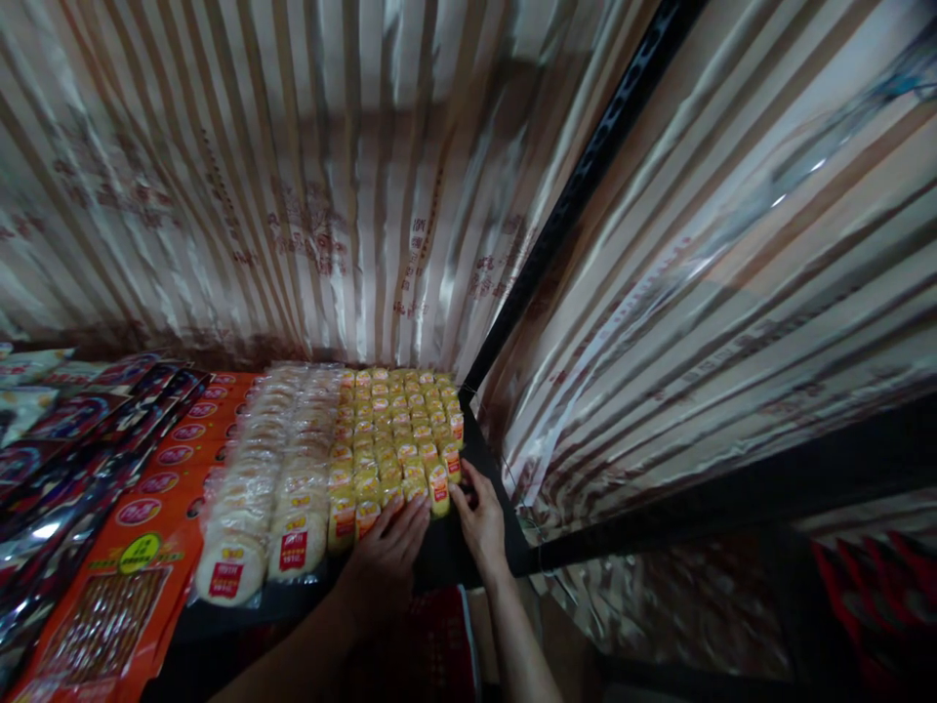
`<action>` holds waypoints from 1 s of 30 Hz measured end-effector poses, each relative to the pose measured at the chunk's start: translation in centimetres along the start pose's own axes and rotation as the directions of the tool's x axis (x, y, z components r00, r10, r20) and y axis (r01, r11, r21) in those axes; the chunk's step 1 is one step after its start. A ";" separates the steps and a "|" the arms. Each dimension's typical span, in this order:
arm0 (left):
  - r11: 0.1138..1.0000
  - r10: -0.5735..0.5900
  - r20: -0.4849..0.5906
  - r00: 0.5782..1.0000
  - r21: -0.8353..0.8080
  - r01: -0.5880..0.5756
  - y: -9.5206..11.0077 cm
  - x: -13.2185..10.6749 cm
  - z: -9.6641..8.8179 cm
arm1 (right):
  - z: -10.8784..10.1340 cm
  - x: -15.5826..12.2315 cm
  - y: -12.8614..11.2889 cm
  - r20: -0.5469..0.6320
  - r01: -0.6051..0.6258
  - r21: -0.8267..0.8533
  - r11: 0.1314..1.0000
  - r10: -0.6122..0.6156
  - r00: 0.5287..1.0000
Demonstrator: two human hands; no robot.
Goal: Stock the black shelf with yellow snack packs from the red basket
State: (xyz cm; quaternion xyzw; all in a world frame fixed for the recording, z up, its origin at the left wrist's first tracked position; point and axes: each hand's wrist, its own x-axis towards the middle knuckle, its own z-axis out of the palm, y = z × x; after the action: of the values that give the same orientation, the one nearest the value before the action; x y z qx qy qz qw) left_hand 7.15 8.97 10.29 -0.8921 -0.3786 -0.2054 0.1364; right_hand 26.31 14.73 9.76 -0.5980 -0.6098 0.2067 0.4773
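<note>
Facing tall sheeting (307, 146), striped and creased, bearing dark red print, running across the back and along the right side. Looking down on a dark shelf (479, 444), filled with rows running from back to front. Seeing a black post (592, 176) rising aslant from the far right corner. Making out a red pack (439, 644) beneath the shelf, partly hidden by the arms (509, 610).

Passing at the left over dark packs (65, 488), glossy and overlapping. Coming next to orange packs (146, 513), also overlapping, with a clear window (102, 625) on the nearest. Then meeting white cakes (297, 522), flat and round in clear wrappers, filling two columns. Ending at the right with yellow cakes (387, 439), small and wrapped, standing close in a block between the white cakes and a bare strip of shelf.

Laying the left hand (387, 547) against the front of that block, holding the fingers straight and close together, with the thumb out of sight. Setting the right hand (481, 513) at the front right corner, spreading thumb and forefinger apart and touching the cakes there; not being able to tell whether pinching one. Showing red labels (439, 484) on the front yellow cakes, one just between the hands.
</note>
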 end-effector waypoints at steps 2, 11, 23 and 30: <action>1.000 -0.003 -0.012 1.000 0.013 0.003 0.0 0.0 0.0 | 0.3 0.4 0.1 -0.013 -0.036 0.037 0.999 0.037 0.999; 0.999 0.016 -0.022 1.000 0.033 -0.015 -0.1 0.0 -0.2 | 1.6 1.3 0.3 -0.065 -0.067 0.098 0.993 0.074 0.995; 1.000 0.008 -0.002 1.000 0.010 -0.008 -0.1 -0.2 -0.1 | 1.2 1.2 -0.1 -0.073 -0.077 0.020 0.997 0.078 0.994; 1.000 0.005 0.000 1.000 -0.003 -0.005 0.0 -0.2 0.1 | 1.6 1.1 -0.5 -0.050 -0.035 -0.062 0.997 0.032 0.998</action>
State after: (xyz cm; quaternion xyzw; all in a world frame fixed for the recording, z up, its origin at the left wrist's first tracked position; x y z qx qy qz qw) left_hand 7.03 8.90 10.11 -0.8931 -0.3762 -0.2059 0.1357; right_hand 24.94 16.18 9.79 -0.6277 -0.5940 0.1806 0.4695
